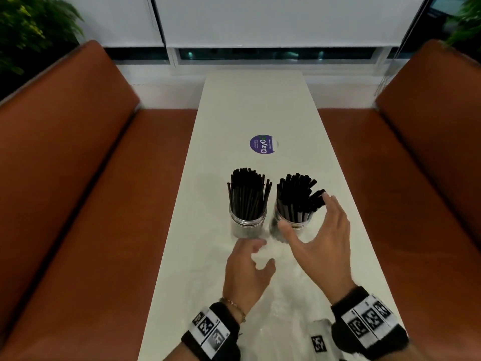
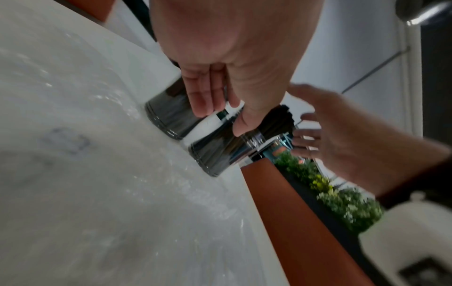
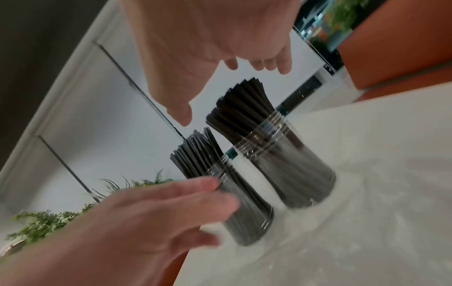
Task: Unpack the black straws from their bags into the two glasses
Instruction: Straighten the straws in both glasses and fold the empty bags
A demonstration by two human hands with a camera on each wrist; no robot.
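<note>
black straws [image 1: 248, 192] in clear glasses [image 1: 248, 225], white table [image 1: 250, 105], purple round sticker [image 1: 262, 144], rust-orange benches [image 1: 78, 152], black-and-white checker-patterned wristbands [image 1: 208, 332].

white table [image 1: 242, 105], purple sticker [image 1: 262, 144], orange benches [image 1: 78, 157]

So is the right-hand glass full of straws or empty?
Full. The right glass is packed with black straws standing above its rim; the right hand holds nothing.
</note>
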